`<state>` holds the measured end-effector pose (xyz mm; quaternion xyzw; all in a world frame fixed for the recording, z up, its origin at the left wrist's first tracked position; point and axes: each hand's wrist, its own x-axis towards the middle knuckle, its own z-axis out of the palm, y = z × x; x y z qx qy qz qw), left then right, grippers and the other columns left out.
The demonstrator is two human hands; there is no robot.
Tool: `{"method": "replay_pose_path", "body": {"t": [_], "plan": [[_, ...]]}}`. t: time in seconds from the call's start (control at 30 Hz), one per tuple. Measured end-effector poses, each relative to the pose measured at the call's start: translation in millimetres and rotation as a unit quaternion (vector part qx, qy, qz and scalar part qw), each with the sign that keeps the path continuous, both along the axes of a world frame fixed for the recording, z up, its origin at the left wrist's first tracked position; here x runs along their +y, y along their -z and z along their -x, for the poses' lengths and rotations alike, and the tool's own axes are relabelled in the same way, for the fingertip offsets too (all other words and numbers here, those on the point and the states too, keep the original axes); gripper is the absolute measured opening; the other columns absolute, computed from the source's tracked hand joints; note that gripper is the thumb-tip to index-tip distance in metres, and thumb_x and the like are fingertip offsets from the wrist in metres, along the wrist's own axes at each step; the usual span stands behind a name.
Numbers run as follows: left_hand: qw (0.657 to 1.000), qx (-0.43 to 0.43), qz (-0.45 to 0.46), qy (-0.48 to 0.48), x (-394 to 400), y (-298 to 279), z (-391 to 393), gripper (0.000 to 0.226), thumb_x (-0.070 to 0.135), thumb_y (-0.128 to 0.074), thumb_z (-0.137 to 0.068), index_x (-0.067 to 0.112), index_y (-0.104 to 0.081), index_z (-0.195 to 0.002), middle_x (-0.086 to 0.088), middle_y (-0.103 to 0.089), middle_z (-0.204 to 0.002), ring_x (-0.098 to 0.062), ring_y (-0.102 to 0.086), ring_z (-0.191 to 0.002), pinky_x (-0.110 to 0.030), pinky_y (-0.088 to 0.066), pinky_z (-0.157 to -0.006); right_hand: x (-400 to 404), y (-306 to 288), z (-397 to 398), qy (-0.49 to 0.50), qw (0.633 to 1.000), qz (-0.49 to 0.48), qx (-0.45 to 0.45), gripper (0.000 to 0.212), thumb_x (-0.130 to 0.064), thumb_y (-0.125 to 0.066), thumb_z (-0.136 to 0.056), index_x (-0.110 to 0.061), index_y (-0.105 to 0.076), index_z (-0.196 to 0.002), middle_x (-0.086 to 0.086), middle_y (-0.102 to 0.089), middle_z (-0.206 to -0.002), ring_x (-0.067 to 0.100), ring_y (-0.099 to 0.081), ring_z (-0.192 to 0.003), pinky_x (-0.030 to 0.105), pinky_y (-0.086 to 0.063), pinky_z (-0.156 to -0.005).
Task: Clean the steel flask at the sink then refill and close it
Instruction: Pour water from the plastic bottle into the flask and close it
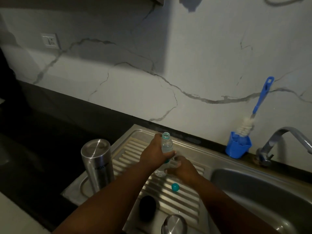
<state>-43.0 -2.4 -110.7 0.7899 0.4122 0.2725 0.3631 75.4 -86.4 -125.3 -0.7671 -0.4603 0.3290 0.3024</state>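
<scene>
both hands on an open plastic bottle over the drainboard

the left hand point(156, 153) wraps the upper body of the clear plastic bottle point(166, 146); the right hand point(181, 168) grips its lower part; its teal cap point(175, 186) lies on the drainboard point(184, 200); the steel flask point(97, 162) stands upright at the left, seemingly lidded, untouched; a blue brush point(258, 105) leans in its holder near the tap point(278, 141).

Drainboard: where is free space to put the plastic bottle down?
The ridged drainboard is bare between the teal cap and the sink basin, and behind the hands, toward the blue cup. The near edge is crowded by a dark object and a steel lid; the steel flask fills the left corner.
</scene>
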Motion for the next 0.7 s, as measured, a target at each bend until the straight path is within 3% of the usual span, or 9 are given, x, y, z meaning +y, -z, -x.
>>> {"method": "replay_pose_path", "body": {"t": [0.1,0.17,0.23,0.3,0.4,0.47,0.57,0.67,0.7], "plan": [[0.999,0.033,0.027,0.025,2,-9,3,0.086,0.06,-0.074,-0.067,0.029,-0.031,-0.135,0.002,-0.052,-0.13,-0.016,-0.055,-0.115,-0.041,-0.047,-0.099,16,-11,5,0.012,0.997,-0.065,0.027,0.078,-0.028,-0.083,-0.065,-0.02,-0.042,-0.13,-0.002,-0.057,-0.123,0.015,-0.056,-0.108,0.031,-0.05,-0.086],[0.997,0.052,0.051,0.035,3,-16,5,0.085,0.059,-0.071,-0.07,0.023,-0.034,-0.137,-0.002,-0.052,-0.131,-0.018,-0.055,-0.116,-0.043,-0.047,-0.101,22,-15,11,0.014,0.995,-0.092,0.039,0.083,-0.02,-0.082,-0.069,-0.02,-0.035,-0.137,0.003,-0.056,-0.127,0.021,-0.056,-0.111,0.036,-0.048,-0.093],[0.993,0.089,0.057,0.043,3,-24,7,0.087,0.055,-0.069,-0.075,0.017,-0.032,-0.144,-0.007,-0.048,-0.138,-0.021,-0.053,-0.122,-0.042,-0.044,-0.105,25,-14,16,0.021,0.993,-0.111,0.028,0.076,-0.02,-0.078,-0.075,-0.018,-0.035,-0.138,0.004,-0.055,-0.128,0.021,-0.055,-0.113,0.033,-0.046,-0.092],[0.987,0.143,0.054,0.052,1,-30,7,0.099,0.051,-0.067,-0.081,0.011,-0.012,-0.154,-0.014,-0.037,-0.15,-0.027,-0.044,-0.133,-0.041,-0.038,-0.11,25,-13,20,0.024,0.991,-0.13,0.006,0.063,-0.027,-0.073,-0.08,-0.018,-0.041,-0.133,0.003,-0.056,-0.126,0.019,-0.055,-0.11,0.03,-0.045,-0.089],[0.97,0.236,0.025,0.054,-8,-49,11,0.113,0.047,-0.066,-0.086,0.006,0.015,-0.152,-0.02,-0.017,-0.159,-0.033,-0.028,-0.144,-0.044,-0.029,-0.116,28,-12,21,0.031,0.99,-0.137,0.008,0.054,-0.028,-0.07,-0.083,-0.016,-0.045,-0.13,0.006,-0.057,-0.123,0.021,-0.056,-0.107,0.033,-0.046,-0.09],[0.94,0.326,-0.004,0.098,-15,-68,20,0.106,0.046,-0.067,-0.086,0.007,0.004,-0.155,-0.018,-0.019,-0.159,-0.033,-0.028,-0.143,-0.044,-0.028,-0.116,29,-13,19,0.034,0.99,-0.138,0.02,0.051,-0.028,-0.07,-0.082,-0.015,-0.047,-0.126,0.006,-0.059,-0.117,0.022,-0.058,-0.105,0.035,-0.048,-0.088],[0.845,0.514,-0.045,0.137,-26,-92,48,0.097,0.046,-0.074,-0.08,0.014,-0.019,-0.154,-0.013,-0.032,-0.155,-0.033,-0.034,-0.14,-0.048,-0.03,-0.113,30,-9,15,0.03,0.986,-0.154,0.062,0.057,-0.028,-0.079,-0.072,-0.018,-0.05,-0.12,0.001,-0.062,-0.108,0.021,-0.062,-0.099,0.034,-0.05,-0.081],[0.654,0.722,-0.16,0.16,-38,-84,78,0.097,0.058,-0.074,-0.073,0.017,-0.031,-0.15,-0.015,-0.038,-0.15,-0.041,-0.035,-0.137,-0.065,-0.026,-0.109,23,-7,12,0.032,0.979,-0.169,0.107,0.06,-0.016,-0.08,-0.072,-0.016,-0.046,-0.121,0.001,-0.059,-0.107,0.017,-0.059,-0.093,0.028,-0.046,-0.072],[0.622,0.747,-0.179,0.151,-41,-76,86,0.094,0.058,-0.072,-0.075,0.016,-0.032,-0.149,-0.017,-0.039,-0.149,-0.043,-0.035,-0.137,-0.066,-0.027,-0.108,22,-7,12,0.027,0.978,-0.174,0.113,0.059,-0.015,-0.08,-0.072,-0.016,-0.046,-0.121,0.001,-0.059,-0.107,0.016,-0.058,-0.092,0.027,-0.044,-0.071]]}}
